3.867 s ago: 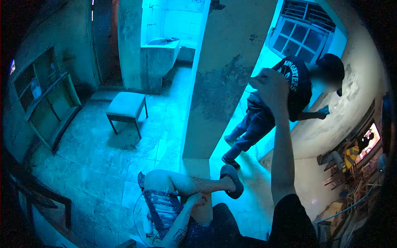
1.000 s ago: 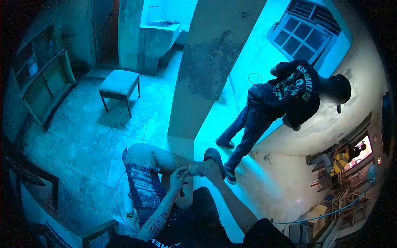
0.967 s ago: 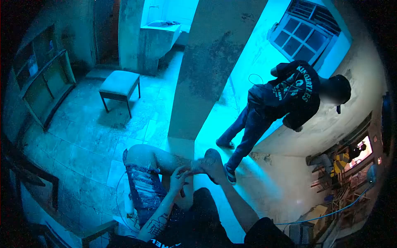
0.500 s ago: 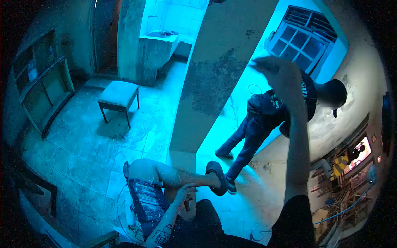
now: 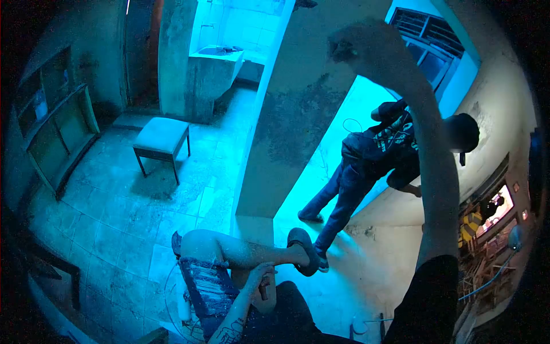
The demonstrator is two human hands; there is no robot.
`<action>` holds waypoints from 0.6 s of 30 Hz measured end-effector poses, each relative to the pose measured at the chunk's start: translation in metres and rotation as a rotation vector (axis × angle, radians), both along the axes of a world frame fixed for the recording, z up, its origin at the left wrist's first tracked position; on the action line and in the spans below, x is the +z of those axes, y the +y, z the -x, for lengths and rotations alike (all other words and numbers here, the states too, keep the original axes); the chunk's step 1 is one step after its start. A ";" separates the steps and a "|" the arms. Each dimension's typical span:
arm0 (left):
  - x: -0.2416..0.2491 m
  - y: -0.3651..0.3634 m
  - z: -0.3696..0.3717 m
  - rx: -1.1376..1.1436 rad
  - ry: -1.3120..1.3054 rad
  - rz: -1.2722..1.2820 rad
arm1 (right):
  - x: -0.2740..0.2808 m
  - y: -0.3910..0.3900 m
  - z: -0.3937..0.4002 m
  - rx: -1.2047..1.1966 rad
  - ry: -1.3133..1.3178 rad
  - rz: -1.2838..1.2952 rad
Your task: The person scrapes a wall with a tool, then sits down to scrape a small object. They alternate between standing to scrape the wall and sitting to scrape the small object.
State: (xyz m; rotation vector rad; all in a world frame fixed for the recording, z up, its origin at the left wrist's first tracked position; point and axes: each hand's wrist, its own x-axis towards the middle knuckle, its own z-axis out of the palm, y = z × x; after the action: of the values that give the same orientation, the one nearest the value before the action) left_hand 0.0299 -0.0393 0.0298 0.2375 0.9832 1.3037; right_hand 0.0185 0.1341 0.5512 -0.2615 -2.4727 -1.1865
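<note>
My left hand [image 5: 260,277] rests by my crossed leg [image 5: 240,250], below the shin. Its fingers are curled round a small brown object [image 5: 263,288] whose kind I cannot make out. Ripped denim shorts [image 5: 209,286] cover the thigh, and a dark clog [image 5: 303,251] is on the raised foot. High in front of me, my right hand [image 5: 366,47] bends to the left at the wrist, seen against the pillar. It is dark and blurred, so its fingers do not show clearly.
A person in dark clothes and a cap [image 5: 384,146] leans toward the wall at right. A padded stool [image 5: 162,136] stands on the tiled floor [image 5: 114,229]. Behind are a concrete basin [image 5: 215,69] and a thick pillar [image 5: 298,114]. A wooden frame [image 5: 63,140] leans at left.
My right hand has risen and moved left, from in front of the person to the pillar, while its forearm shifted right. My left hand stays by the leg with the brown object.
</note>
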 end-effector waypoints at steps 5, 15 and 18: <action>0.000 -0.004 -0.006 0.086 0.006 -0.007 | 0.001 0.009 0.004 -0.036 -0.117 -0.177; 0.013 -0.001 -0.004 0.042 0.068 -0.012 | 0.001 0.003 0.011 0.088 -0.077 -0.121; 0.007 -0.005 -0.006 0.029 0.104 0.043 | -0.018 0.018 0.012 0.009 -0.055 -0.114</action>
State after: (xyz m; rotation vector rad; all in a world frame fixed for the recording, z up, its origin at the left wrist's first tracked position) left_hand 0.0364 -0.0438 0.0368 0.2610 1.1055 1.3051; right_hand 0.0066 0.1518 0.5331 -0.1878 -2.4391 -1.3421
